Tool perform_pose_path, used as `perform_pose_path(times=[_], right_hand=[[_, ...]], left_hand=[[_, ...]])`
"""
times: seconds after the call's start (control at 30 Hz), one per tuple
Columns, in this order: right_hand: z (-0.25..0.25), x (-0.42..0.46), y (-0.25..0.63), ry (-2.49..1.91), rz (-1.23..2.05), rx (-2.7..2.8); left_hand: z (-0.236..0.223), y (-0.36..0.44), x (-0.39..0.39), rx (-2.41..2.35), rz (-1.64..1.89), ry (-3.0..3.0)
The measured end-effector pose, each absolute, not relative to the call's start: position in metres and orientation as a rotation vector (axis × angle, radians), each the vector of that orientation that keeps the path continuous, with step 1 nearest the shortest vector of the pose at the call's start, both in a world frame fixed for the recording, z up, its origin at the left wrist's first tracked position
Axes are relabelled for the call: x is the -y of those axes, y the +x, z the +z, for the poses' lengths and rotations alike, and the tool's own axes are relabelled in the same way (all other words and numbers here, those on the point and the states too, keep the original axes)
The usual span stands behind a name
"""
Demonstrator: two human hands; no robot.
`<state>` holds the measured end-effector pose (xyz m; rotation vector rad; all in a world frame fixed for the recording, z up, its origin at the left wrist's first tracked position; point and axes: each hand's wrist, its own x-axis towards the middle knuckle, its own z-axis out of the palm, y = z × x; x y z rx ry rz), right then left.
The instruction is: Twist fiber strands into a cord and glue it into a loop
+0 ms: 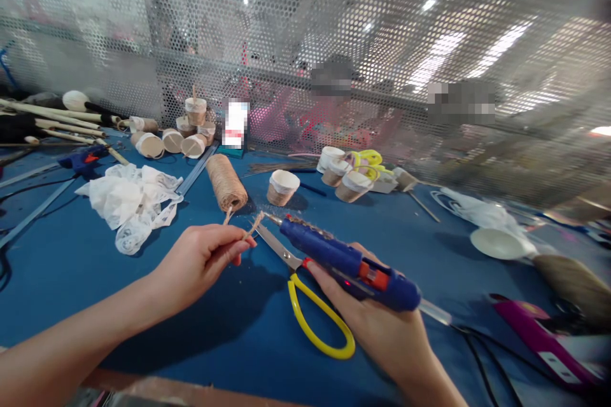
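My left hand pinches a short piece of jute twine above the blue table, its frayed end pointing right. My right hand grips a blue hot glue gun with an orange trigger. The gun's nozzle points left at the twine's end, almost touching it. Yellow-handled scissors lie on the table under the gun. A spool of jute twine lies just beyond my left hand.
Crumpled white lace lies at the left, with sticks and a second glue gun behind it. Several twine-wrapped small cups stand at the back. A white spoon-like piece, a brush and a purple tool lie right. A perforated metal screen backs the table.
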<state>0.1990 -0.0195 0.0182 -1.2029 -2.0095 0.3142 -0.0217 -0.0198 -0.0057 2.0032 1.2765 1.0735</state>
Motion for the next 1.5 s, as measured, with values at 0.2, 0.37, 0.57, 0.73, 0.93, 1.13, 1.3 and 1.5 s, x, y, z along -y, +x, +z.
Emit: perform_pose_path(times=[0.2,0.37,0.57,0.73,0.93,1.13,1.3,1.5], right_hand=[[0.014,0.02,0.199,-1.193,0.299,2.033],[0.016,0.021,0.199,-1.186,0.234,2.042],[0.018,0.021,0.199,-1.178,0.244,2.053],[0.014,0.02,0.199,-1.178,0.263,2.046],[0.018,0.023,0.203,-1.208,0.276,2.004],[0.004,0.024,0.211,-1.207,0.3,1.872],[0.0,0.02,0.212,-1.123,0.202,1.945],[0.008,0.018,0.204,-1.14,0.222,1.993]], left_hand=[[-0.006,-0.022,0.021,-1.273,1.04,2.047],[-0.006,-0.023,0.021,-1.268,1.039,2.062],[-0.006,-0.022,0.021,-1.274,1.04,2.047],[-0.006,-0.021,0.021,-1.27,1.045,2.001],[-0.003,-0.021,0.023,-1.204,1.091,1.774],[0.005,-0.021,0.019,-0.684,1.305,0.847],[0.01,-0.024,0.012,-0.403,1.29,0.329],[0.012,-0.021,0.012,-0.36,1.256,0.228]])
